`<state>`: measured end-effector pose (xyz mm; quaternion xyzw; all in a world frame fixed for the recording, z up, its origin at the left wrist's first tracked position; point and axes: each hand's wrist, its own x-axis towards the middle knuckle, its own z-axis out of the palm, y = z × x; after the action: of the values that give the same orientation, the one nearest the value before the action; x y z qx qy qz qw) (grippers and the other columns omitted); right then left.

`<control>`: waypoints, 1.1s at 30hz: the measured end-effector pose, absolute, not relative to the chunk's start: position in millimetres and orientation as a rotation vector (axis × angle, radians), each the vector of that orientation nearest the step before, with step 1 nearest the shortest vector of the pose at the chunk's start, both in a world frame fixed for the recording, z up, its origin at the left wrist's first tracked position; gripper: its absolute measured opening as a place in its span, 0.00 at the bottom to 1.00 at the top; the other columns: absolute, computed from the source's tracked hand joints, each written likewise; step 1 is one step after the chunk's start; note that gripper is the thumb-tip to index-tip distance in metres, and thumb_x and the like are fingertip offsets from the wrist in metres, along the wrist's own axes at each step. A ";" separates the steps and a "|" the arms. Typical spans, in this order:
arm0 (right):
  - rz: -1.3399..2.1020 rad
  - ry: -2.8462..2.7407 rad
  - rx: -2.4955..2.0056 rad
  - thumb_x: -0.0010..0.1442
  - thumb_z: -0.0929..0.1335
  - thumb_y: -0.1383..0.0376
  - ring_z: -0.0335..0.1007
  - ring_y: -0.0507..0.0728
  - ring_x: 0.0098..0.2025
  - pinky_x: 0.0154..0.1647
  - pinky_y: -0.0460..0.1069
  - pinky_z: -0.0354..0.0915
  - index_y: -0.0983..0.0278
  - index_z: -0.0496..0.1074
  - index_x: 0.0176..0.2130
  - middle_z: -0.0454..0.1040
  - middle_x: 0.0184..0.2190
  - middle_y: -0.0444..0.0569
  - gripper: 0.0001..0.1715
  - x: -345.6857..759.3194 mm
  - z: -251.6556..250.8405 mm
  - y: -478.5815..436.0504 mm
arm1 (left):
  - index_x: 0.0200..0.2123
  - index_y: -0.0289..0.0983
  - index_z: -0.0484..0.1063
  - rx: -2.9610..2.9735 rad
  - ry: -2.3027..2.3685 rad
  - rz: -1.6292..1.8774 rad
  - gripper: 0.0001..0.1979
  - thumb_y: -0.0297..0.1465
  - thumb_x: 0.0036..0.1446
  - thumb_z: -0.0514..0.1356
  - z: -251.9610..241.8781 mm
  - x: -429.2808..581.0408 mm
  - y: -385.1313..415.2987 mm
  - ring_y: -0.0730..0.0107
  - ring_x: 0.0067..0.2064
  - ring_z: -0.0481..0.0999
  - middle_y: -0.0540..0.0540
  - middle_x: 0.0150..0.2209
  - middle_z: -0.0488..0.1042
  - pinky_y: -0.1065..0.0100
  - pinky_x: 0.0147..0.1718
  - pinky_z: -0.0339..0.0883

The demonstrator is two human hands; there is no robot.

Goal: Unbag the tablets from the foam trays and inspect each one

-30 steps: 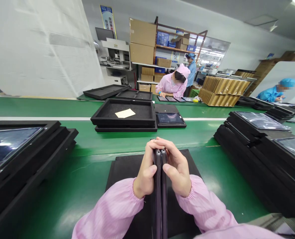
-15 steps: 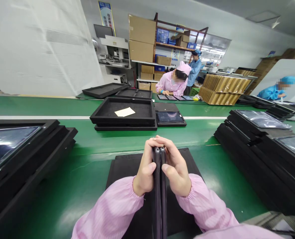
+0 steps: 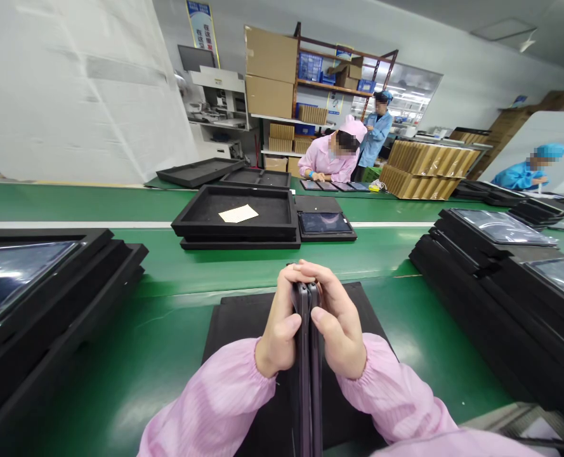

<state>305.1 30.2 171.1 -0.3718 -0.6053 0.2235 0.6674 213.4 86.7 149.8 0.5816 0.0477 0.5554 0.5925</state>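
Two thin dark tablets point(image 3: 308, 381) stand on edge, pressed flat against each other, straight in front of me. My left hand point(image 3: 279, 327) clasps them from the left and my right hand point(image 3: 339, 330) from the right, the fingers of both curled over the top edge. Under them a black foam mat point(image 3: 236, 330) lies on the green belt point(image 3: 167, 266). Pink sleeves cover both my forearms.
Black foam trays with bagged tablets are stacked at the left point(image 3: 48, 292) and at the right point(image 3: 500, 266). Ahead sits an open tray point(image 3: 236, 219) with a paper slip, and a tablet in a tray point(image 3: 324, 225) beside it. A person in pink point(image 3: 332, 158) works beyond; others in blue stand farther back.
My hands and the tablets have barely shifted. The person in blue at the back has straightened up and stepped to the right.
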 end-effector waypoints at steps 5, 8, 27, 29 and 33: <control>0.493 -1.400 -0.861 0.65 0.64 0.60 0.65 0.65 0.63 0.65 0.62 0.62 0.57 0.68 0.59 0.70 0.58 0.52 0.23 307.0 170.6 30.3 | 0.43 0.45 0.71 1.358 0.127 1.289 0.19 0.50 0.54 0.58 150.0 212.3 87.4 0.50 0.49 0.65 0.46 0.43 0.66 0.49 0.52 0.61; 0.491 -1.400 -0.849 0.64 0.64 0.63 0.65 0.64 0.62 0.65 0.62 0.62 0.55 0.68 0.59 0.70 0.58 0.51 0.24 308.0 170.9 30.6 | 0.43 0.46 0.70 1.375 0.106 1.290 0.18 0.50 0.55 0.58 150.0 212.4 87.8 0.52 0.47 0.65 0.47 0.43 0.66 0.50 0.50 0.62; 0.625 -1.410 -0.774 0.52 0.64 0.68 0.59 0.65 0.66 0.69 0.63 0.55 0.54 0.67 0.61 0.68 0.61 0.47 0.37 310.9 169.2 29.4 | 0.44 0.47 0.68 1.412 0.046 1.265 0.16 0.47 0.56 0.61 155.4 208.3 86.8 0.58 0.46 0.64 0.50 0.42 0.63 0.56 0.49 0.62; 0.631 -1.394 -0.761 0.54 0.64 0.68 0.59 0.64 0.66 0.69 0.62 0.55 0.53 0.68 0.61 0.68 0.60 0.46 0.35 309.9 169.4 29.6 | 0.44 0.47 0.69 1.408 0.049 1.267 0.16 0.48 0.56 0.61 155.4 208.2 86.5 0.58 0.46 0.64 0.50 0.42 0.63 0.56 0.49 0.62; 0.572 -1.376 -0.769 0.60 0.64 0.70 0.61 0.61 0.65 0.68 0.58 0.56 0.51 0.69 0.60 0.70 0.58 0.45 0.30 306.9 171.1 29.4 | 0.46 0.48 0.69 1.427 0.049 1.280 0.16 0.48 0.57 0.61 153.9 209.4 86.6 0.58 0.45 0.65 0.49 0.43 0.64 0.56 0.46 0.64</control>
<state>306.9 29.4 171.1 -0.3409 -0.6102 0.2536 0.6687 209.4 86.6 153.9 0.6090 0.0211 0.5462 0.5747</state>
